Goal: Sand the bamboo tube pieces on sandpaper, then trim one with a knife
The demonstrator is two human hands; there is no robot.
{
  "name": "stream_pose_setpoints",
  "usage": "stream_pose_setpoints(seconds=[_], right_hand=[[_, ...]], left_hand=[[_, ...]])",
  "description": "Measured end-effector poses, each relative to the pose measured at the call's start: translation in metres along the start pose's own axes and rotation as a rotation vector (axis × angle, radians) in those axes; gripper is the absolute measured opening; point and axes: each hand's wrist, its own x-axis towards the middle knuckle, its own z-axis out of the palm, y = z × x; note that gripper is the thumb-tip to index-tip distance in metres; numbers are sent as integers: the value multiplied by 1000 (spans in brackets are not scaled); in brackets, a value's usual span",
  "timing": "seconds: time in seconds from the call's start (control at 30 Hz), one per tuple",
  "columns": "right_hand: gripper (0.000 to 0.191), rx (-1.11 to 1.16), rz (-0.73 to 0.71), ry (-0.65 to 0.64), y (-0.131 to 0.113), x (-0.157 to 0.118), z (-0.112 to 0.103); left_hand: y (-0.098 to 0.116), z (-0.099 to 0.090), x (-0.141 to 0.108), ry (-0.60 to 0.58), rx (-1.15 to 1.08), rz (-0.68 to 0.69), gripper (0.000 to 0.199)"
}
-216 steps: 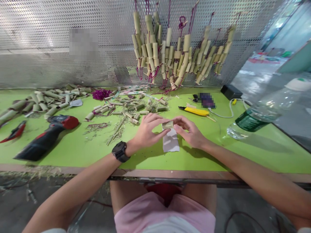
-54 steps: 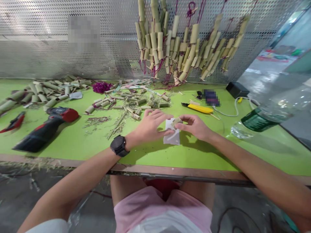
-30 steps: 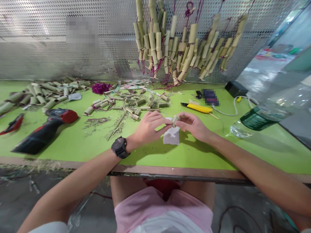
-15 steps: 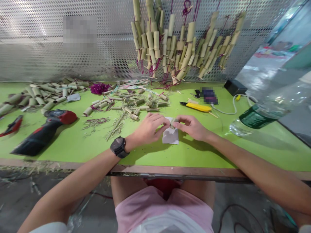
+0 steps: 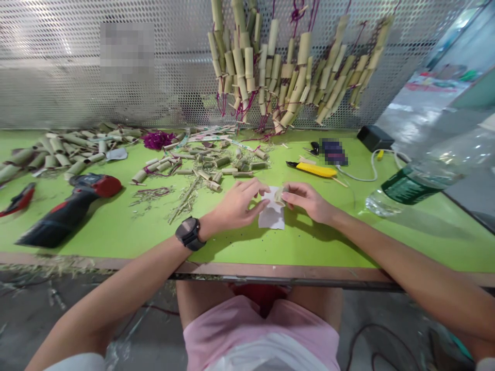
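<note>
Okay, right hand [image 5: 308, 201] pinches bamboo piece [image 5: 279, 196] over paper [image 5: 271, 219]; left hand [image 5: 236, 205] loosely parted; yellow knife [image 5: 315, 170] beyond, bottle [image 5: 409, 184] off right.

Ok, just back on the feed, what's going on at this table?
The person's right hand holds a short bamboo piece by the white paper. The left hand is apart from that piece, thumb and fingers parted near the paper's left edge. A yellow cutter lies beyond the right hand, and strung bamboo hangs at the perforated metal panel.
</note>
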Motion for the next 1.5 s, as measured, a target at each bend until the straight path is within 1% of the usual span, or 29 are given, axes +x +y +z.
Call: stream_pose_setpoints(seconds=[0.1, 0.2, 0.33, 0.47, 0.6, 0.73, 0.8, 0.87, 0.93, 1.0, 1.07, 1.17, 1.23, 1.3, 1.5], right_hand=[[51, 18, 7, -8, 0, 1, 3], [55, 13, 44, 4, 0, 1, 7], [56, 35, 104, -11, 3, 1, 8], [54, 68, 63, -40, 4, 1, 5], [48, 43, 35, -42, 2, 2, 3], [49, -15, 45, -2, -1, 1, 3], [51, -63, 34, 22, -3, 0, 3], [50, -155, 24, 35, -3, 0, 2], [46, -298, 26, 37, -2, 1, 0], [39, -453, 17, 38, -1, 2, -3], [32, -577, -24, 45, 1, 2, -5], [28, -695, -80, 59, 4, 3, -8], [29, -743, -80, 50, 4, 3, -9], [30, -774, -73, 36, 4, 3, -10], [27, -770, -84, 46, 5, 2, -9]], left_hand=[[0, 3, -1, -7, 3, 28, 40], [-1, 7, -1, -22, 16, 23, 46], [-4, 8, -2, -41, 8, 0, 45], [-3, 5, -1, -9, 0, -31, 41], [-4, 5, 0, 40, 9, -61, 38], [-6, 7, 0, 91, 25, -84, 35], [-7, 7, 0, 86, 23, -94, 34], [-7, 7, 0, 55, 11, -102, 34], [-8, 7, 1, 1, 2, -103, 30], [-9, 8, 1, -66, 11, -102, 21], [-9, 10, 1, -125, 28, -104, 14], [-9, 12, 0, -167, 31, -113, 15], [-8, 12, 0, -182, 22, -126, 17], [-7, 10, -1, -200, 16, -148, 24], [-7, 10, -3, -293, 6, -202, 64]])
